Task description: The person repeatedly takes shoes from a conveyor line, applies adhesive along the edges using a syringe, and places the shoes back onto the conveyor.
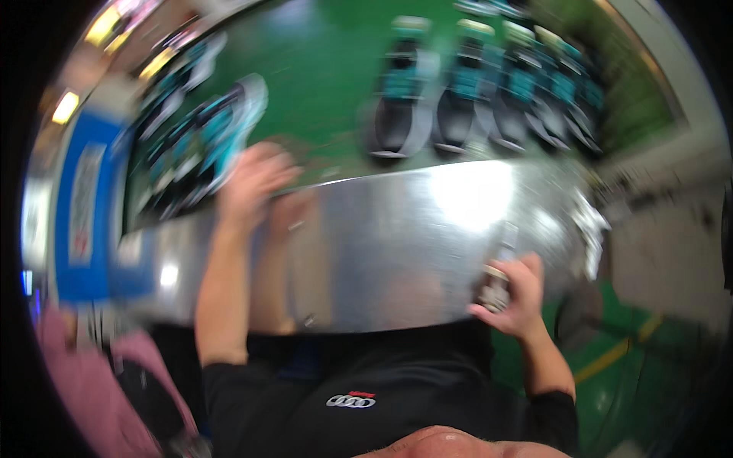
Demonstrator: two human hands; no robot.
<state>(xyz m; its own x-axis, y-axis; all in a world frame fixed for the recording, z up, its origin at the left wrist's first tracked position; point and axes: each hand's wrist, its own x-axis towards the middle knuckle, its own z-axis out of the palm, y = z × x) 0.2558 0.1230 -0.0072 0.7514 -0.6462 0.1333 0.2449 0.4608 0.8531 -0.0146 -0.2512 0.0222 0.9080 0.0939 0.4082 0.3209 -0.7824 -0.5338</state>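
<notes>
My left hand (259, 172) reaches to the far edge of the metal table, right beside a teal, black and white sneaker (237, 126). Motion smears its fingers, so I cannot tell whether they touch the shoe. Over the table's right part, my right hand (521, 294) is closed around a small dark brown object with a pale, patterned end (495, 290). Its kind is not clear; a pale, narrow blurred shape (508, 240) shows just beyond it.
The shiny metal table (382, 252) spans the space before me. Behind it, several sneakers (397, 91) stand in a row on a green surface (321, 76). A crumpled white piece (590, 229) hangs at the table's right end. A person in pink (99, 389) is at lower left, near a blue panel (80, 206).
</notes>
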